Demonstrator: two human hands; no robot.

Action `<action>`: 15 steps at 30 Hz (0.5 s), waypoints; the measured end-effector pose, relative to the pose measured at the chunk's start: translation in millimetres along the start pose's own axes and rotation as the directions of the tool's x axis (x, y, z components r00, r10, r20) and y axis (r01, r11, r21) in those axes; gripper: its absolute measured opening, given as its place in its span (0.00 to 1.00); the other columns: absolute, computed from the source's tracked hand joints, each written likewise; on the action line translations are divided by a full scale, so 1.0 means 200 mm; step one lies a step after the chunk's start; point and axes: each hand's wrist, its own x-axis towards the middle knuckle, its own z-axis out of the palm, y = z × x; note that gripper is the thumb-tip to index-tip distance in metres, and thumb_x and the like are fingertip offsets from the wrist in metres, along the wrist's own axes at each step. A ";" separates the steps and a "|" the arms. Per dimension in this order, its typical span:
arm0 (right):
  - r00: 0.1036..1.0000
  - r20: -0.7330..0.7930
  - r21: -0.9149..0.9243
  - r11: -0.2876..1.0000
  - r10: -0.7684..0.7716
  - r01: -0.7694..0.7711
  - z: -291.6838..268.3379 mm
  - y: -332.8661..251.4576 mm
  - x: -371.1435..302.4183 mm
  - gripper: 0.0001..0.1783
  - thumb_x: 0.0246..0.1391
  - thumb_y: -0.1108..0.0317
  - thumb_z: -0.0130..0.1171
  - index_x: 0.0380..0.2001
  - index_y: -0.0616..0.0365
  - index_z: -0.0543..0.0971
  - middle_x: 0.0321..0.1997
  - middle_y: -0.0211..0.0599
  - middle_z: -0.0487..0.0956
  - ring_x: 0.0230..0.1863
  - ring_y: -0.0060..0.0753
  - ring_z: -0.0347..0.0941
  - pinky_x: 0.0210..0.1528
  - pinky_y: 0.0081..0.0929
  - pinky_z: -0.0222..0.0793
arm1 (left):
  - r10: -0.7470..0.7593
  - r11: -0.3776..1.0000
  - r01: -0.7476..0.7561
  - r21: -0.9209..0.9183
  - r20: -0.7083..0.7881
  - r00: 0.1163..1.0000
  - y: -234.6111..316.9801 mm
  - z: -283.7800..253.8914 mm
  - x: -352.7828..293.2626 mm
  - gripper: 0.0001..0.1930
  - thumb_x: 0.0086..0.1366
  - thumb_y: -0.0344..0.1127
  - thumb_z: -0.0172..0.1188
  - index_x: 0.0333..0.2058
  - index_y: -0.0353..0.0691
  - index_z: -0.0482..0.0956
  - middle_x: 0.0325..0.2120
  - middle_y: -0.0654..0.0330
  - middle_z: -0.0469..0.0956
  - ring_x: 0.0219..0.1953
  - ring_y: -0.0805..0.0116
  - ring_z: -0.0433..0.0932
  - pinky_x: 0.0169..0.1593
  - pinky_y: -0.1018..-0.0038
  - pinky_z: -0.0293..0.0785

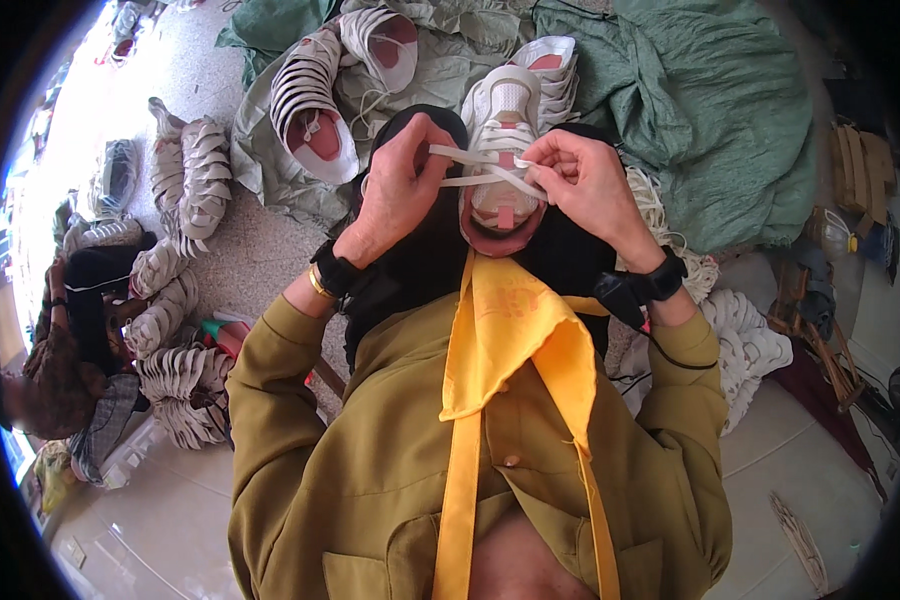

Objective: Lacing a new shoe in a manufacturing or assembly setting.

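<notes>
A white sneaker with pink lining [511,97] rests between my dark-clad knees, its toe pointing away from me and its heel opening nearest. White shoelaces [470,181] run sideways across its tongue and cross over each other. On the left, my left hand [408,172] is closed round the lace, which stretches taut toward the shoe. My right hand [582,182] pinches the lace between thumb and fingertips, right over the shoe's throat. Below the heel hangs a yellow apron [495,310] on my front.
Nested stacks of white shoes [310,95] lie ahead on green sheeting [685,110]. More shoe stacks [205,180] stand on the floor at left, near another person [55,390]. At right are a pile of white shoes [740,350] and a wooden stool frame [820,335].
</notes>
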 end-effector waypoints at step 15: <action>0.989 -0.047 -0.214 0.969 -0.137 0.124 -0.04 0.01 0.02 0.04 0.60 0.74 0.58 0.35 0.65 0.77 0.25 0.46 0.81 0.30 0.43 0.84 0.30 0.33 0.75 | -0.001 1.000 0.001 0.018 0.015 1.000 -0.02 0.00 0.01 0.05 0.67 0.20 0.52 0.41 0.33 0.70 0.35 0.62 0.79 0.37 0.78 0.79 0.40 0.79 0.76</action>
